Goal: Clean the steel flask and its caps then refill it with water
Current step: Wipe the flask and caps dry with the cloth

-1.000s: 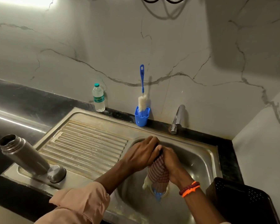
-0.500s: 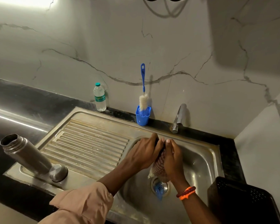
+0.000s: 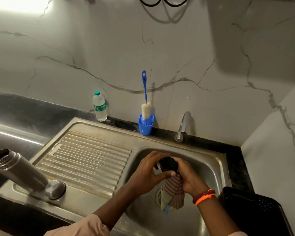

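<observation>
Steel sink (image 3: 216, 160), both hands (fingers curled) gripping black cap (image 3: 168, 164), right (image 3: 188, 174) with cloth (image 3: 173, 191), left (image 3: 146, 174)

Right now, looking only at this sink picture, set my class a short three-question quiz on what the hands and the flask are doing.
1. True or false: the flask stands open on the sink's drainboard.
2. What hangs below the right hand?
A. striped cloth
B. bottle brush
C. water bottle
3. Fill in: both hands hold a dark ____ over the basin.

Key
1. True; a steel cap sits beside it.
2. A
3. Cap; the left hand grips it too.
</observation>
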